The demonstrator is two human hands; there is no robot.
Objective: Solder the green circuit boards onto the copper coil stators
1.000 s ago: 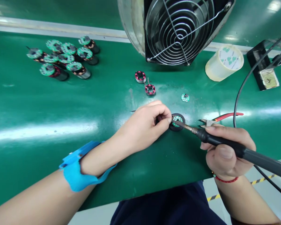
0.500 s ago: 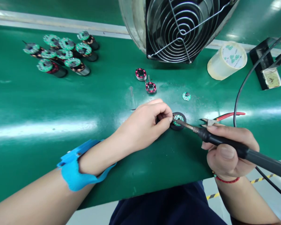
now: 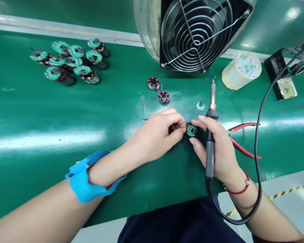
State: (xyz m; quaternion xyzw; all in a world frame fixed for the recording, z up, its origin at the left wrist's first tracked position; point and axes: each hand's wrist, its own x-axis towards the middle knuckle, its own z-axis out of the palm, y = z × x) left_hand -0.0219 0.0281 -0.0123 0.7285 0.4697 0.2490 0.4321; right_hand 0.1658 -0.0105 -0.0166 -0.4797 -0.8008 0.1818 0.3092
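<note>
A small round green circuit board [image 3: 192,130] sits in a black round holder [image 3: 186,136] on the bench. My left hand [image 3: 162,133] is closed in a pinch at the board's left edge; what lies between its fingertips is too small to make out. In my right hand [image 3: 221,148] is a soldering iron [image 3: 210,152], held upright against the palm, its metal tip pointing away from me and off the board. The thumb and forefinger of that hand reach to the right side of the holder. Red-handled cutters [image 3: 243,148] lie just right of it, partly covered.
A fan [image 3: 196,42] with a wire guard stands at the back. Two copper-wound rings [image 3: 163,97] and a loose round board [image 3: 200,106] lie before it. Right are a tape roll [image 3: 239,72] and an iron stand [image 3: 278,76]; several board-topped motors [image 3: 66,62] stand left.
The soldering iron's tip has left the board, and the iron has swung upright in my right hand. That hand has moved left, its thumb and forefinger now at the holder. My left hand stays put.
</note>
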